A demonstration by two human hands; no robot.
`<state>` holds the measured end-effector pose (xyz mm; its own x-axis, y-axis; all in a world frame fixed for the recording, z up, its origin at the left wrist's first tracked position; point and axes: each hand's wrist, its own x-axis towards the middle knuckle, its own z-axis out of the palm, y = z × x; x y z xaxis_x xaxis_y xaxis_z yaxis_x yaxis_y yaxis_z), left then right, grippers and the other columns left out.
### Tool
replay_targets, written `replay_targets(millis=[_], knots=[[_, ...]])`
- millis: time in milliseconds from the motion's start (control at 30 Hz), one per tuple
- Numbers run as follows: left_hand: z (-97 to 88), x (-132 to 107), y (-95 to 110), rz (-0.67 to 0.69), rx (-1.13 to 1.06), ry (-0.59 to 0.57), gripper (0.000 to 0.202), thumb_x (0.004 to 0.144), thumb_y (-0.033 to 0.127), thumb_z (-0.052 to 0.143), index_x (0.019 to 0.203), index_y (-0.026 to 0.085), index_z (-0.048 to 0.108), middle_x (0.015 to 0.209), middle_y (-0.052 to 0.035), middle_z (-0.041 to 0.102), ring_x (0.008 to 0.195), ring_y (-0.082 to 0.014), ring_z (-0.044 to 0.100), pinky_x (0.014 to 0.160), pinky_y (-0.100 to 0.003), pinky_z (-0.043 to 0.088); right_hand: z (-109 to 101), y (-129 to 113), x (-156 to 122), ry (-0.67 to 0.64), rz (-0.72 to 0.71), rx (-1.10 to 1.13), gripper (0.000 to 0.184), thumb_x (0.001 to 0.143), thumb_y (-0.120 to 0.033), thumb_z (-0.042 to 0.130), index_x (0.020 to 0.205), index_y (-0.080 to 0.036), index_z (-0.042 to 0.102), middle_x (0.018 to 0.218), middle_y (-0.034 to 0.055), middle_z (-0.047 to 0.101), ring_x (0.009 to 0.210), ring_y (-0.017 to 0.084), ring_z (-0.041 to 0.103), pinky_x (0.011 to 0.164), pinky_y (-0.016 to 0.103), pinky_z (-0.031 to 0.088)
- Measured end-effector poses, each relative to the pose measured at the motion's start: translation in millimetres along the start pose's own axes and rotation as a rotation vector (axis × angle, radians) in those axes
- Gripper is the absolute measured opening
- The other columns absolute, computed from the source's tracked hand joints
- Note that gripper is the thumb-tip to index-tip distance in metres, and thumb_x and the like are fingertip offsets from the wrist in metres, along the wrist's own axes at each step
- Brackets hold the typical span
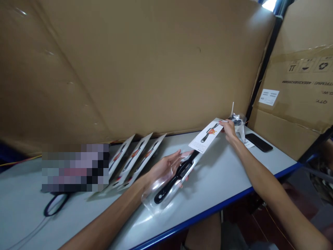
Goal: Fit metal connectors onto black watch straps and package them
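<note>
Both hands hold one pack [183, 168], a bit right of the middle of the frame, up over the worktop [221, 184]. It slants, with its low end toward the bottom of the frame. Left hand [163, 166] is cupped round the clear plastic, thumb on top, and some fingers are hidden behind, with tips peeking out on the far side. Right hand [229, 131] pinches the top end of the white card [206, 137]. Shine on the plastic makes the left fingers hard to see. That arm comes up from the lower left, and the other bends in from the lower right corner; both are cut off by the frame.

Three more packs [147, 158] lean in a row, left of the middle. Gray and pink squares cover something at the left, and a black loop [56, 205] pokes out below. Near the right hand are a phone [258, 142] and a cup [236, 121], partly hidden. A box [299, 86] is cut off at the right edge.
</note>
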<state>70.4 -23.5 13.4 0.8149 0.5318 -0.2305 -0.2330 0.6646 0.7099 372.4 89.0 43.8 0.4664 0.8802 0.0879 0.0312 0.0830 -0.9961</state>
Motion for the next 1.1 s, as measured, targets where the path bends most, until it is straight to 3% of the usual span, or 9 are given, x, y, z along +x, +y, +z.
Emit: replay_targets(millis=[67, 133, 300, 433, 633, 767, 933, 1100], knots=[[0.5, 0.8, 0.0, -0.008, -0.012, -0.004, 0.059, 0.102, 0.044, 0.043, 0.157, 0.022, 0.039, 0.097, -0.0134, 0.075, 0.071, -0.0316, 0.077, 0.049, -0.041, 0.062, -2.0, 1.6, 1.5, 0.011, -0.019, -0.01, 0.053, 0.072, -0.02, 0.067, 0.124, -0.017, 0.057, 0.093, 0.0037, 0.071, 0.07, 0.016, 0.065, 0.053, 0.022, 0.046], [0.9, 1.5, 0.2, -0.006, -0.014, 0.022, 0.059, 0.102, 0.045, 0.043, 0.156, 0.02, 0.039, 0.097, -0.0141, 0.076, 0.071, -0.0317, 0.077, 0.047, -0.039, 0.061, -0.2, 2.9, -0.5, -0.036, -0.019, -0.037, 0.059, 0.07, -0.018, 0.068, 0.127, -0.016, 0.057, 0.094, 0.0046, 0.071, 0.071, 0.017, 0.066, 0.053, 0.023, 0.047], [-2.9, 3.6, 0.3, 0.026, -0.018, 0.107, 0.056, 0.102, 0.046, 0.041, 0.149, 0.015, 0.045, 0.09, -0.0143, 0.076, 0.067, -0.03, 0.076, 0.048, -0.038, 0.059, 13.6, 5.9, -12.6, -0.126, -0.008, -0.085, 0.048, 0.07, -0.016, 0.07, 0.118, -0.015, 0.061, 0.087, 0.0041, 0.069, 0.068, 0.016, 0.065, 0.051, 0.023, 0.047], [-5.7, 6.0, 0.5, 0.009, -0.013, 0.1, 0.056, 0.103, 0.047, 0.035, 0.147, 0.014, 0.046, 0.089, -0.0147, 0.076, 0.065, -0.0299, 0.075, 0.049, -0.038, 0.059, 20.5, 2.8, -20.6, -0.143, -0.029, -0.075, 0.041, 0.071, -0.012, 0.071, 0.11, -0.017, 0.059, 0.085, 0.0024, 0.068, 0.069, 0.016, 0.065, 0.054, 0.023, 0.05], [-8.4, 8.0, -0.5, 0.041, -0.035, 0.107, 0.057, 0.103, 0.048, 0.035, 0.145, 0.012, 0.049, 0.088, -0.0155, 0.077, 0.068, -0.0306, 0.076, 0.05, -0.037, 0.059, 32.5, 4.8, -38.0, -0.273, -0.026, -0.111, 0.034, 0.07, -0.014, 0.072, 0.098, -0.02, 0.054, 0.078, 0.0007, 0.067, 0.067, 0.018, 0.066, 0.053, 0.026, 0.053], [-14.6, 10.0, -0.4, 0.01, -0.075, 0.084, 0.058, 0.103, 0.051, 0.036, 0.136, 0.008, 0.056, 0.087, -0.0173, 0.078, 0.072, -0.033, 0.077, 0.055, -0.041, 0.061, 39.1, 9.7, -47.2, -0.315, -0.1, -0.116, 0.032, 0.068, -0.021, 0.072, 0.093, -0.021, 0.053, 0.08, 0.0014, 0.068, 0.072, 0.02, 0.068, 0.055, 0.027, 0.053], [-18.3, 12.3, -0.5, -0.023, -0.16, 0.094, 0.052, 0.1, 0.051, 0.043, 0.129, 0.011, 0.06, 0.089, -0.0142, 0.079, 0.07, -0.0317, 0.076, 0.059, -0.046, 0.062, 41.4, 14.5, -54.0, -0.364, -0.195, -0.1, 0.041, 0.06, -0.036, 0.078, 0.09, -0.021, 0.055, 0.082, 0.0025, 0.068, 0.074, 0.022, 0.068, 0.059, 0.031, 0.055], [-15.2, 11.9, 0.1, -0.045, -0.184, 0.151, 0.056, 0.1, 0.054, 0.043, 0.125, 0.008, 0.063, 0.085, -0.0155, 0.078, 0.068, -0.0295, 0.075, 0.058, -0.04, 0.061, 44.4, 19.6, -60.9, -0.375, -0.301, -0.158, 0.041, 0.061, -0.045, 0.077, 0.089, -0.021, 0.059, 0.085, 0.0044, 0.069, 0.075, 0.022, 0.066, 0.062, 0.033, 0.054]])
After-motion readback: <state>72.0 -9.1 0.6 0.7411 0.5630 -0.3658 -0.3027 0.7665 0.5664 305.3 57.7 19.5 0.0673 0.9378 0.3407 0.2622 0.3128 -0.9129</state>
